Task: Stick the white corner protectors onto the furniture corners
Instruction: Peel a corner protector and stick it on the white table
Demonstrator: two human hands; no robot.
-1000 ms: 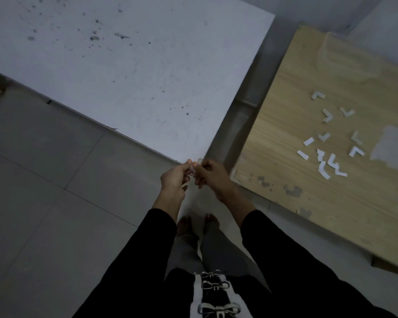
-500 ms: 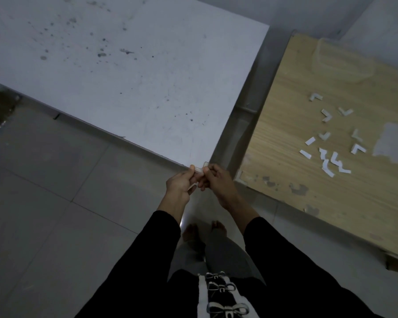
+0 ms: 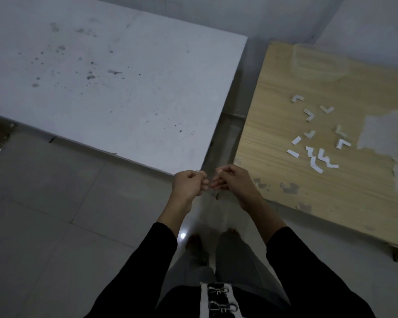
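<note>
Honestly, left hand [image 3: 189, 184] pinches the tiny corner protector [image 3: 199, 172]; right hand [image 3: 233, 180] is curled, can't tell on what. Looks light, bendy: grab edges.

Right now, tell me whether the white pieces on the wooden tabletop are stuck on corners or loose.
Loose: the white pieces lie scattered flat on the wooden tabletop, well away from its visible corners.
</note>
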